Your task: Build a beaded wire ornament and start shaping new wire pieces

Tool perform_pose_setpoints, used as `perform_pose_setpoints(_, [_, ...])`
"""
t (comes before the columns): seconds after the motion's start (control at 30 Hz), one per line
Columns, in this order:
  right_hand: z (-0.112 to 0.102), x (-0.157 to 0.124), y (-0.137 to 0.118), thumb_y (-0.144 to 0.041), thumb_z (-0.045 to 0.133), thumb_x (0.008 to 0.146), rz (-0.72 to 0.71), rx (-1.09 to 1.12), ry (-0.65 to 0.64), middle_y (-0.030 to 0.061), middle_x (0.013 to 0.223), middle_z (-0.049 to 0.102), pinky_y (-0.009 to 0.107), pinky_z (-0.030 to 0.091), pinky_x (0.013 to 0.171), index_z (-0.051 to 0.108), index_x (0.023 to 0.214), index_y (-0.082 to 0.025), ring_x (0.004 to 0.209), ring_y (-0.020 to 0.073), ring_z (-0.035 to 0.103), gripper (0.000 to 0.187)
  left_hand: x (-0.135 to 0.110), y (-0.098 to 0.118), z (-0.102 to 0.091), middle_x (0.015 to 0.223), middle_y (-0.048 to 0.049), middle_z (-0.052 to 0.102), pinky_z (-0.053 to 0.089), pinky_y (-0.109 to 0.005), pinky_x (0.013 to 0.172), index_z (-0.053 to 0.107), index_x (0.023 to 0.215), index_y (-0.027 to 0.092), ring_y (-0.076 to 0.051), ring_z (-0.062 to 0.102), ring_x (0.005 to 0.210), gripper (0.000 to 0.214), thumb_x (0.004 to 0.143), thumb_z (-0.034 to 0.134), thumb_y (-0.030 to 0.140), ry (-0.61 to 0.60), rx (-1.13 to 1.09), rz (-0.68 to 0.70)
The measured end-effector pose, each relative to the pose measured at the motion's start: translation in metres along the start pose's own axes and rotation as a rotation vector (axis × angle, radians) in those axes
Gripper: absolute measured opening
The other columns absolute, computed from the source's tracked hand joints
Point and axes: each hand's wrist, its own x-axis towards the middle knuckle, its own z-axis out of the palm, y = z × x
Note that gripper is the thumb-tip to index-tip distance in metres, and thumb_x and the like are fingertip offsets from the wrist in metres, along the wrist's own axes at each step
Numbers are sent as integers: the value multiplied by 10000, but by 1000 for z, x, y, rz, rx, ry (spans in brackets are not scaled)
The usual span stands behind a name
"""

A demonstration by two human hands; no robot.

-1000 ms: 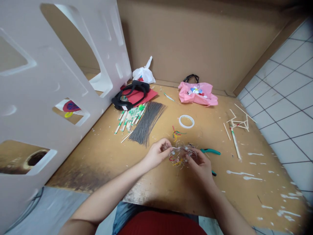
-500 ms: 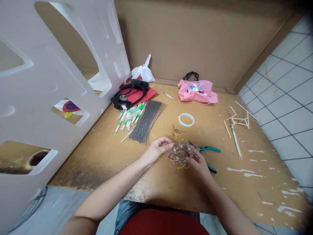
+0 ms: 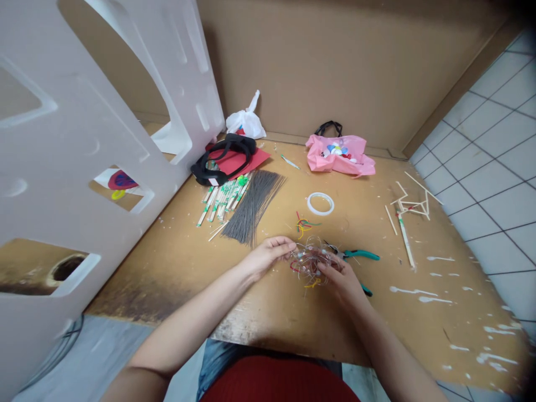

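Between my hands is a tangled bundle of thin wire [image 3: 310, 261] with small clear beads and some red and yellow bits. My right hand [image 3: 338, 273] grips its right side, thumb on top. At its left edge, my left hand [image 3: 274, 254] is closed in a pinch on a wire end too fine to see clearly. Green-handled pliers [image 3: 360, 254] lie just beyond my right hand, partly hidden by it. A few red, yellow and green wire pieces [image 3: 303, 224] rest on the table behind the bundle.
Behind lie a roll of white tape [image 3: 320, 204], grey wires [image 3: 253, 209], wrapped chopsticks [image 3: 221, 198], a black headset strap [image 3: 226, 159] and a pink bag [image 3: 341, 155]. A stick frame [image 3: 412, 206] sits right. A white plastic panel [image 3: 138, 184] stands at left.
My right hand and the wire bundle have turned slightly, hiding more of the pliers. The left hand keeps its pinch at the bundle's edge. The whole view has shifted a little.
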Motion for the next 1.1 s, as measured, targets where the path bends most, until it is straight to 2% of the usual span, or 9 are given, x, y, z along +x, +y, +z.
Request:
perform_pose_setpoints(0.2, [1, 3, 4, -402, 682, 698, 87, 51, -66, 99, 1048, 686, 397, 530, 741, 654, 1050, -221, 821, 243, 676, 397, -3, 1, 3, 575, 37, 478, 269, -186, 469, 544, 682, 128, -32, 383, 464, 304, 651, 730, 366, -138, -120, -57])
perform_pose_setpoints(0.3, [-2, 3, 5, -386, 683, 704, 96, 5, -90, 82, 1005, 699, 383, 523, 745, 667, 1016, -220, 841, 234, 672, 353, -11, 8, 2, 595, 24, 499, 310, -196, 512, 557, 702, 126, -52, 431, 517, 279, 701, 691, 371, -216, 80, 51])
perform_pose_setpoints(0.43, [-10, 0, -10, -330, 711, 681, 102, -174, -297, 67, 1029, 693, 400, 479, 848, 666, 1043, -213, 971, 242, 632, 383, -21, 26, -5, 597, 9, 522, 350, -213, 543, 573, 693, 121, -73, 468, 540, 249, 748, 649, 352, -328, 283, 150])
perform_pose_setpoints(0.5, [-16, 3, -22, -326, 705, 682, 56, -261, -275, 60, 1068, 681, 391, 475, 851, 649, 1083, -234, 997, 236, 619, 415, -21, 33, -9, 571, 22, 496, 318, -199, 489, 560, 664, 124, -54, 421, 482, 271, 750, 641, 368, -222, 221, 215])
perform_pose_setpoints(0.57, [-22, 13, -32, -355, 668, 711, -39, -373, -115, 47, 1028, 695, 360, 496, 788, 667, 1029, -244, 917, 215, 643, 336, -17, 35, -13, 565, 39, 473, 275, -182, 446, 542, 655, 132, -34, 364, 444, 284, 740, 646, 382, 3, 98, 322])
perform_pose_setpoints(0.67, [-25, 42, -41, -377, 588, 760, -197, -777, 20, 41, 825, 715, 310, 488, 653, 694, 887, -213, 712, 186, 644, 232, -8, 33, -16, 581, 50, 463, 282, -167, 446, 534, 679, 142, -27, 359, 449, 269, 733, 652, 378, 225, -38, 477])
perform_pose_setpoints(0.77, [-19, 77, -45, -277, 568, 746, -317, -1239, 33, 31, 715, 690, 280, 427, 596, 694, 751, -209, 612, 166, 594, 143, -4, 31, -16, 585, 51, 445, 298, -165, 442, 512, 670, 142, -30, 377, 452, 288, 723, 658, 384, 198, -81, 494])
perform_pose_setpoints(0.9, [-7, 104, -46, -236, 587, 709, -331, -1341, -13, 14, 592, 627, 241, 346, 531, 667, 667, -199, 546, 141, 537, 98, -4, 33, -17, 590, 53, 441, 275, -162, 411, 466, 636, 138, -22, 368, 429, 323, 705, 671, 378, 98, -159, 445])
perform_pose_setpoints(1.1, [-2, 107, -36, -148, 510, 717, -347, -1385, 6, 7, 655, 593, 214, 326, 522, 609, 861, -157, 562, 118, 497, 176, -3, 36, -18, 582, 60, 445, 259, -167, 376, 447, 640, 140, -17, 346, 395, 335, 666, 707, 350, 42, -314, 361])
